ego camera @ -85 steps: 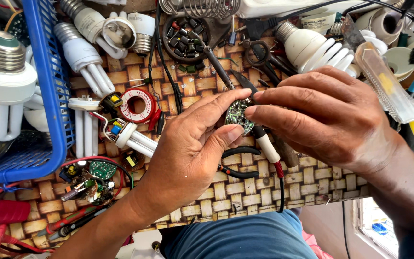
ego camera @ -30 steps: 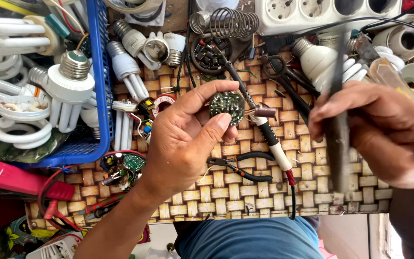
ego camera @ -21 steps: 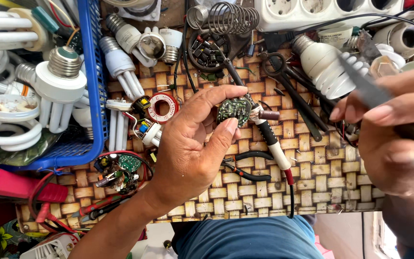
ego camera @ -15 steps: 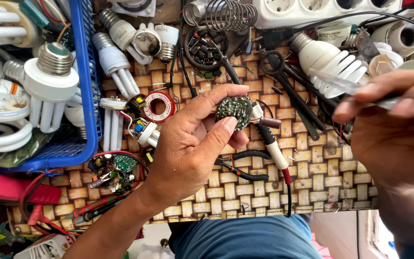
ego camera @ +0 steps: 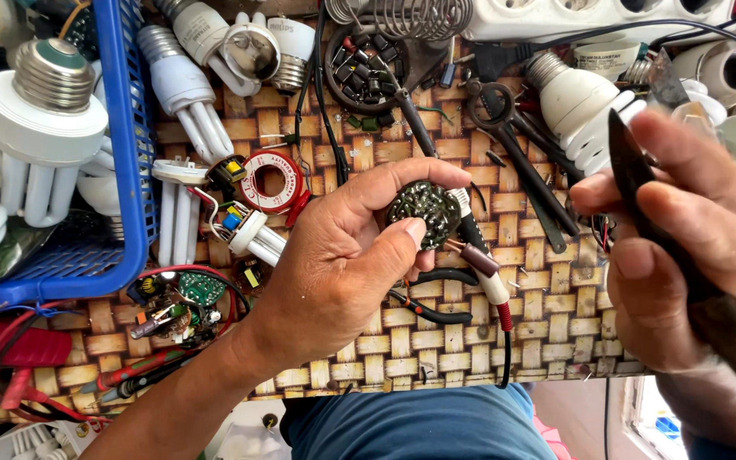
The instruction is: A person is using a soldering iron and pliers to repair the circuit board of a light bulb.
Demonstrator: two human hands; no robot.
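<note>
My left hand (ego camera: 347,255) pinches a small round green circuit board (ego camera: 423,211) between thumb and fingers, held above the woven tabletop (ego camera: 402,341). A brown cylindrical part (ego camera: 474,256) sticks out below the board. My right hand (ego camera: 683,255) is at the right, apart from the board, closed around a dark slim tool (ego camera: 632,175) whose tip points up and away. A probe with a white and red handle (ego camera: 494,285) lies on the table under the left hand.
A blue basket (ego camera: 129,170) of spiral lamps stands at the left. Loose lamp bulbs (ego camera: 206,77), a red solder reel (ego camera: 270,179), scissors (ego camera: 521,153), a dish of small parts (ego camera: 364,68), a power strip (ego camera: 598,13) and a second circuit board (ego camera: 202,290) crowd the table.
My right hand left the board, swung out to the right and came back holding the dark tool. My left hand kept the board in nearly the same place.
</note>
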